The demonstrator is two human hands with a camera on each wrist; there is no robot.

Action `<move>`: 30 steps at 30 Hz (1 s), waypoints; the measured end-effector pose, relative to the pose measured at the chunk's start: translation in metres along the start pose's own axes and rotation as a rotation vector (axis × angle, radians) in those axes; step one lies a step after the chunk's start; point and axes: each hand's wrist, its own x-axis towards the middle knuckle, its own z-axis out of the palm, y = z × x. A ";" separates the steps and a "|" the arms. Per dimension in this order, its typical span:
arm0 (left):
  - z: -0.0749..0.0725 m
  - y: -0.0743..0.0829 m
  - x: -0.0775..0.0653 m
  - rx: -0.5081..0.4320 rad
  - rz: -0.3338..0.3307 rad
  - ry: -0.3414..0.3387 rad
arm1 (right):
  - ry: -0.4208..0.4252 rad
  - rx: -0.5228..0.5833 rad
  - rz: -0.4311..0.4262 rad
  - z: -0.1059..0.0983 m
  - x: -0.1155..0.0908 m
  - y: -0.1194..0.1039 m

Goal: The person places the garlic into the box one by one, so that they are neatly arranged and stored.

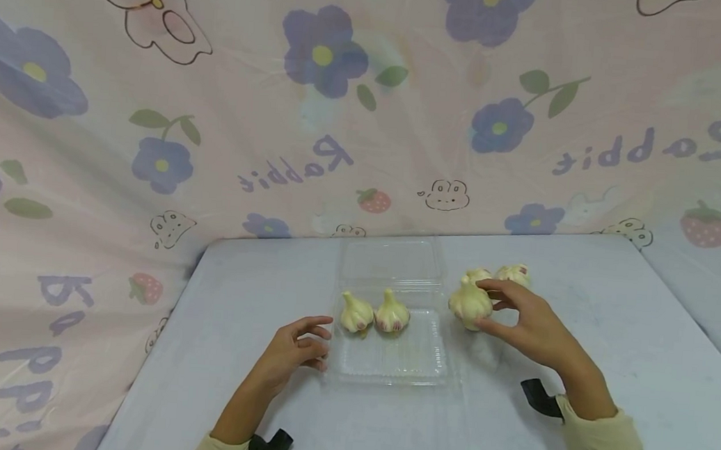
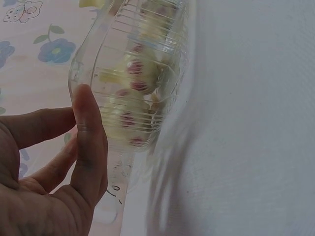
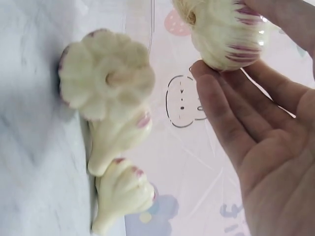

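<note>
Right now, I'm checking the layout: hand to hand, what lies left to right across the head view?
Left hand, left garlic bulb in the clear container, right garlic bulb in it, held garlic bulb, right hand; rear garlic bulbs overlap, so omitted.

Six garlic bulbs [image 1: 392, 315], one container [image 1: 414, 361], two hands [image 1: 294, 351]

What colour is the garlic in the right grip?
The garlic is creamy white with purple streaks, clearest in the right wrist view.

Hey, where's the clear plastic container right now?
In the head view, the clear plastic container lies open on the white table, between the left hand and the garlic bulb in the right hand, with two more bulbs inside.
</note>
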 end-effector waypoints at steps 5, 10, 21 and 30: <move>0.000 0.000 0.000 -0.003 -0.008 0.000 | -0.008 0.023 -0.036 0.008 0.004 -0.003; 0.000 -0.001 0.000 -0.002 -0.011 0.005 | -0.020 0.066 -0.045 0.015 0.008 -0.007; 0.000 -0.002 0.001 -0.006 -0.002 0.001 | -0.037 0.162 -0.051 0.032 0.020 -0.016; 0.000 -0.002 0.000 -0.003 -0.014 0.000 | -0.050 0.111 -0.068 0.044 0.024 -0.019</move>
